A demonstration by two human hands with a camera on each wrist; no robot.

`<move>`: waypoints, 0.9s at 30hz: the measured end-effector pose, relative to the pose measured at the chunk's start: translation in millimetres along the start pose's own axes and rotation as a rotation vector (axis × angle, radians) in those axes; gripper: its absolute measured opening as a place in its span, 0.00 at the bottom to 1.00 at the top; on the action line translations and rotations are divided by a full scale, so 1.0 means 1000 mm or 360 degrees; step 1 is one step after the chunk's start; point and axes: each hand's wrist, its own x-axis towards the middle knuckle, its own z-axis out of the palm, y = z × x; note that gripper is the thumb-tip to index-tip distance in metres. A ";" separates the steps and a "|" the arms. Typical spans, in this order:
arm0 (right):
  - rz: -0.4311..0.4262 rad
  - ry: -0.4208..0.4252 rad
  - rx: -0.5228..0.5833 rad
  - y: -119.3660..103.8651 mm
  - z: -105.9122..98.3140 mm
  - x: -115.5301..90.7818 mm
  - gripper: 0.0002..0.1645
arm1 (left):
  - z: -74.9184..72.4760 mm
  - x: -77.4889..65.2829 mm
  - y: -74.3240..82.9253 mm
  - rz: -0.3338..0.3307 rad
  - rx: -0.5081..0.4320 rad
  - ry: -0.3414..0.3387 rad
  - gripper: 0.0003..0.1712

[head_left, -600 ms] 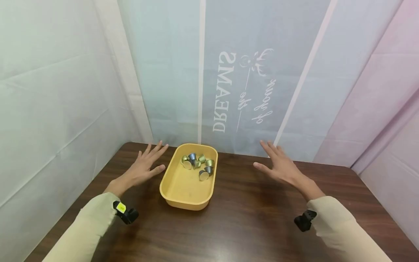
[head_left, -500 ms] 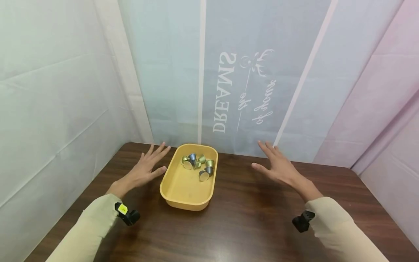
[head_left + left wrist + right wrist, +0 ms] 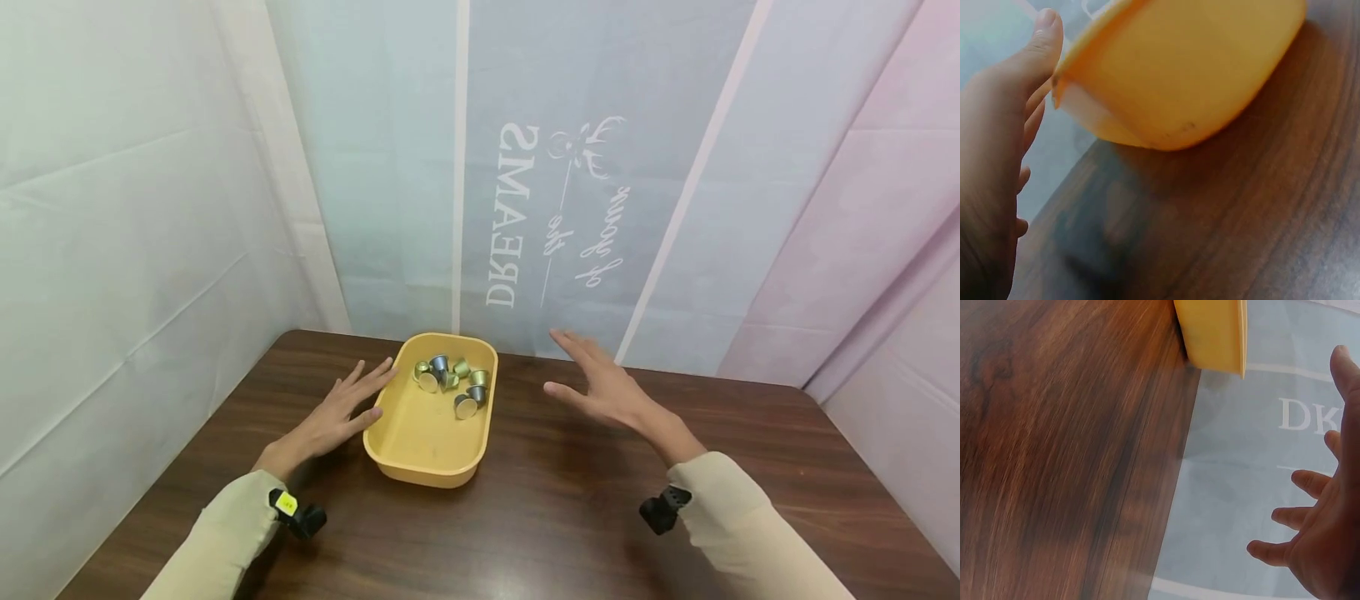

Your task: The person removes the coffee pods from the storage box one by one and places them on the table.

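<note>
A yellow rectangular tub (image 3: 427,477) with rounded corners stands on the table, left of the middle. Several coffee capsules (image 3: 465,407), green, blue and dark, lie loose in its far half. My left hand (image 3: 330,421) is at the tub's left side, fingers spread, with the fingertips at the rim in the head view; whether they touch it I cannot tell. In the left wrist view the thumb is beside the tub's wall (image 3: 1179,81). My right hand (image 3: 611,392) hovers right of the tub, apart from it, its fingers extended and holding nothing.
The dark wooden table (image 3: 540,525) ends at the back against a blue-grey curtain (image 3: 390,183) with white lettering. White fabric (image 3: 150,250) hangs along the left side, and pinkish fabric (image 3: 847,250) along the right.
Both hands have moved inward toward the tub, the right one leftward and the left one slightly rightward and nearer. The tub and the capsules keep their places.
</note>
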 end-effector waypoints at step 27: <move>-0.0655 -0.0236 0.0033 -0.040 0.038 0.062 0.27 | 0.018 -0.011 -0.018 0.0110 -0.0272 -0.0005 0.39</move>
